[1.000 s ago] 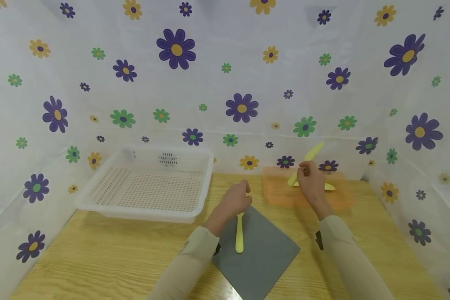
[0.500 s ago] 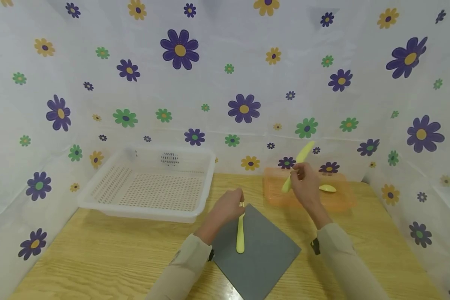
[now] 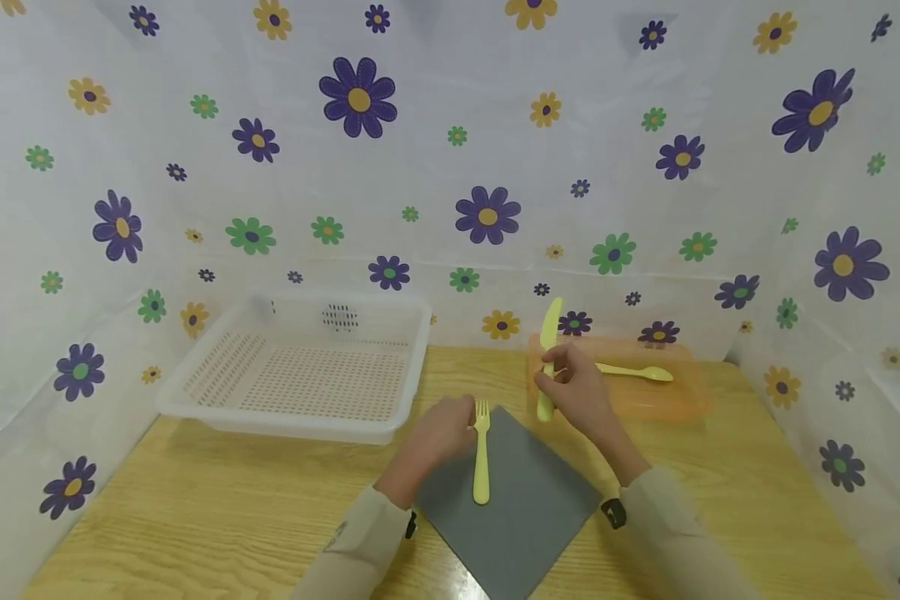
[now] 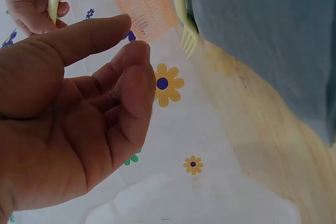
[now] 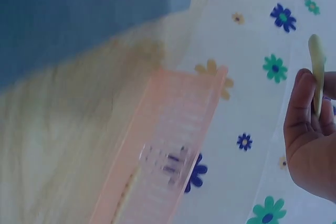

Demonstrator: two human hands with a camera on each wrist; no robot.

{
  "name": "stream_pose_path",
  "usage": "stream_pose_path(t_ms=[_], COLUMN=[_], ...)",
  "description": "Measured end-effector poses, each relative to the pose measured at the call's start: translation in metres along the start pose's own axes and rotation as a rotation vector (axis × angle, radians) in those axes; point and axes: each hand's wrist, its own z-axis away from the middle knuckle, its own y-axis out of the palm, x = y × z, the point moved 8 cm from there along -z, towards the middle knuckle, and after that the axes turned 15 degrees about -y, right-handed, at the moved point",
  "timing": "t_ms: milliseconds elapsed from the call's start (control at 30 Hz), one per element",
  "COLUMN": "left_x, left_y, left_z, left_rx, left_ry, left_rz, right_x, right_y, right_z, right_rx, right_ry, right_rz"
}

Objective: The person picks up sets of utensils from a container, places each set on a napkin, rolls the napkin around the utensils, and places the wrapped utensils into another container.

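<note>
The right hand [image 3: 579, 387] pinches the knife [image 3: 548, 333] between thumb and fingers, round the upper handle, holding it up off the counter [image 3: 270, 500] at the left end of the orange basket [image 3: 690, 415]. The knife's long axis runs away from the person, blade at the far end and leaning a little to the right, handle end towards the near side

The cloth [image 3: 521, 508] lies nearer the person and to the left of that hand, a corner pointing away. On its left part is the fork [image 3: 482, 467], tines away and reaching past the cloth's far left edge; its line is close to the knife's, with the knife to its right and farther off

The left hand [image 3: 441, 429] is the nearer one to the fork, just beside the tines on their left. It holds nothing: its fingers are loosely bent, with a narrow gap from thumb to forefinger

The spoon [image 3: 656, 374] lies crosswise in the orange basket, to the knife's right
</note>
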Motion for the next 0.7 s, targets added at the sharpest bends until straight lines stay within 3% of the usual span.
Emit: stream_pose_path(t_ms=[267,700], left_x=[0.008,0.017], left_y=[0.005,0.013], left_z=[0.003,0.011], left_rx=[0.020,0.027], left_ry=[-0.040,-0.018], left_rz=[-0.071,-0.095], right_x=[0.015,0.012], right_y=[0.038,0.058], right_z=[0.019,0.035], right_rx=[0.181,0.290], right_ry=[0.015,0.034], right_rz=[0.008,0.071])
